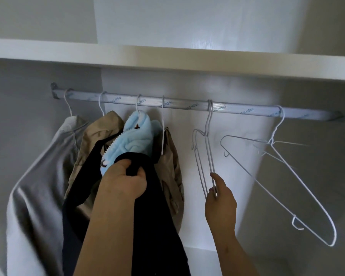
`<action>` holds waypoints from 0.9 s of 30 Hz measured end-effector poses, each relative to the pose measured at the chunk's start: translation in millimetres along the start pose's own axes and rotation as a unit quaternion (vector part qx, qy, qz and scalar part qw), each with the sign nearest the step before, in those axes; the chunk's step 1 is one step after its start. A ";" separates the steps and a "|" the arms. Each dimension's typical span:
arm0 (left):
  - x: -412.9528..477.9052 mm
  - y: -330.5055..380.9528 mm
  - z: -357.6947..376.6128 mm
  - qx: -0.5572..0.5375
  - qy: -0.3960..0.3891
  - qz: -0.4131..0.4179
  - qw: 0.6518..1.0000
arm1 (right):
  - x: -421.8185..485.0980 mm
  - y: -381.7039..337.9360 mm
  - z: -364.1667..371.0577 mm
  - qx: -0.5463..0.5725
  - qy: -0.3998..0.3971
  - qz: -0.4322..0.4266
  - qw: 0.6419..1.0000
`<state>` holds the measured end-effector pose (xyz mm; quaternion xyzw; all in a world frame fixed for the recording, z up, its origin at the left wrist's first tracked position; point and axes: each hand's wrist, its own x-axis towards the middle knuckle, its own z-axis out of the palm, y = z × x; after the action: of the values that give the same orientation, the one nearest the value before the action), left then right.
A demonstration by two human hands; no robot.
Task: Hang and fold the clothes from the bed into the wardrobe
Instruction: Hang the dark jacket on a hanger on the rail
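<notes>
I look into a white wardrobe with a grey hanging rail (187, 105). My left hand (126, 180) grips a black garment (157, 216) that drapes down past my forearm. Behind it hang a light blue fleece (136, 138), two beige garments (172, 176) and a grey top (38, 186), each on a white wire hanger. My right hand (219, 198) pinches the lower end of an empty white hanger (207, 156) that hangs edge-on from the rail.
A second empty white hanger (287, 182) hangs tilted at the right end of the rail. A white shelf (187, 60) runs just above the rail. The wardrobe's white side panel (307, 176) stands at the right.
</notes>
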<state>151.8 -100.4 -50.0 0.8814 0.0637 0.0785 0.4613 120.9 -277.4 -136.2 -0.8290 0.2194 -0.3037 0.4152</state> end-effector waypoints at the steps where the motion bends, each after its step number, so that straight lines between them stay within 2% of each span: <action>1: -1.8 0.1 -0.3 0.001 0.001 -0.002 1.000 | 0.2 0.2 -1.2 0.005 0.007 0.001 1.000; 5: -7.0 0.7 -2.5 0.020 0.031 -0.002 0.999 | -1.1 0.5 -4.8 0.023 0.046 0.008 0.999; 11: -18.9 10.9 -0.3 0.012 0.028 0.004 1.000 | 3.8 4.6 -20.0 0.013 0.091 0.051 0.994; 17: -21.8 7.8 -2.0 0.001 0.043 -0.003 0.999 | 10.9 0.3 -35.8 -0.104 0.118 0.074 0.985; 27: -26.0 4.9 -6.1 -0.006 0.050 -0.005 0.999 | 13.1 -19.7 -36.9 -0.048 0.160 0.016 0.986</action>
<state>125.3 -103.1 -44.6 0.8733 0.0906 0.1208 0.4632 107.2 -295.0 -98.4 -0.7851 0.3108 -0.4148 0.3391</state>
